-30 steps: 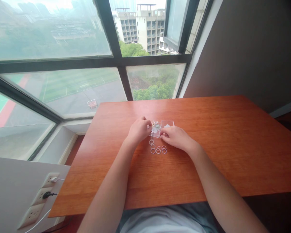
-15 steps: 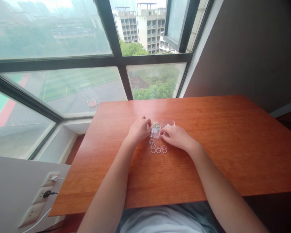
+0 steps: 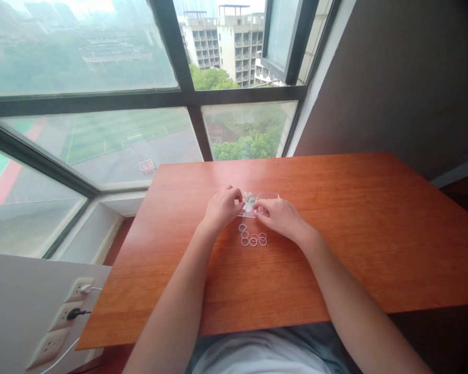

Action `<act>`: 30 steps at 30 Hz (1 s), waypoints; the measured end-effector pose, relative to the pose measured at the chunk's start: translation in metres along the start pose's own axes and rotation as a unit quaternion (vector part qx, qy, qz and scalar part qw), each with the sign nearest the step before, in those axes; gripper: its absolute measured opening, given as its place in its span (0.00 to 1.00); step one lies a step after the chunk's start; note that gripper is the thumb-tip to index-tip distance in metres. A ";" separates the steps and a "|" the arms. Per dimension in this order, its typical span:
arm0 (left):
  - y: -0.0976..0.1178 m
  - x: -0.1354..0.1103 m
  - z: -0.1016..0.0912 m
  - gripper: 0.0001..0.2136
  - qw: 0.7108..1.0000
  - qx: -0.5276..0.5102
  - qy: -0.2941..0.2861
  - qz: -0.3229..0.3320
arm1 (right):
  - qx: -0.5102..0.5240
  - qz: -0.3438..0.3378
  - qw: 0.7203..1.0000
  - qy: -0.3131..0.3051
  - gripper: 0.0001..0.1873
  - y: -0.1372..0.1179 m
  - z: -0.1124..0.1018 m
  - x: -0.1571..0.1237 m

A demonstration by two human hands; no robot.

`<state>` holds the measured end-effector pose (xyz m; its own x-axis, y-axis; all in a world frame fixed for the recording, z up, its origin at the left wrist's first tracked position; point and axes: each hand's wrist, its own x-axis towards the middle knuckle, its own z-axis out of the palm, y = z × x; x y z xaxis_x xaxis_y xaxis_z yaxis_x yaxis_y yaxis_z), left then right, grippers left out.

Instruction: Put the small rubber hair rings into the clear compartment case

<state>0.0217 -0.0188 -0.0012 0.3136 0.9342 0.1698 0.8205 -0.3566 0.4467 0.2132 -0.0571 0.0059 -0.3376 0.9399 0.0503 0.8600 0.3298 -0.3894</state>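
Observation:
A small clear plastic box (image 3: 253,203) with tiny pieces inside sits on the wooden table (image 3: 374,223). My left hand (image 3: 221,208) is curled against the box's left side, fingers pinched at its edge. My right hand (image 3: 280,216) is closed over the box's right part, fingertips on it. Several small pale rings (image 3: 251,238) lie loose on the table just in front of the box, between my two wrists.
A large window with dark frames (image 3: 195,98) runs behind the table's far edge. A dark wall (image 3: 405,78) stands to the right. At lower left a white power strip (image 3: 64,322) has plugs and cables in it.
My right hand has slid a little left and further over the box. The left hand stays at the box's left edge. The rings have not moved.

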 end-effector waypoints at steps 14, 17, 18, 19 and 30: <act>-0.001 -0.004 -0.015 0.07 0.997 -0.057 -0.041 0.027 | -0.025 0.038 0.999 -0.018 0.15 0.007 -0.007 0.000; -0.003 -0.004 -0.015 0.10 0.999 -0.034 -0.020 -0.001 | -0.057 0.093 0.994 -0.018 0.16 0.013 -0.008 0.001; -0.004 -0.004 -0.015 0.11 0.999 -0.026 -0.021 -0.013 | -0.072 0.119 0.990 -0.018 0.17 0.015 -0.008 0.002; -0.005 -0.004 -0.015 0.12 0.999 -0.018 -0.027 -0.024 | -0.087 0.145 0.985 -0.022 0.18 0.017 -0.008 0.002; -0.011 -0.002 -0.001 0.18 0.998 -0.006 -0.059 -0.030 | -0.124 0.195 0.971 -0.053 0.14 0.026 -0.002 0.005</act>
<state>0.0113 -0.0170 -0.0055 0.3180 0.9473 0.0382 0.8341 -0.2987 0.4639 0.2354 -0.0438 -0.0019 0.0064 0.9876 -0.1567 0.9917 -0.0264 -0.1259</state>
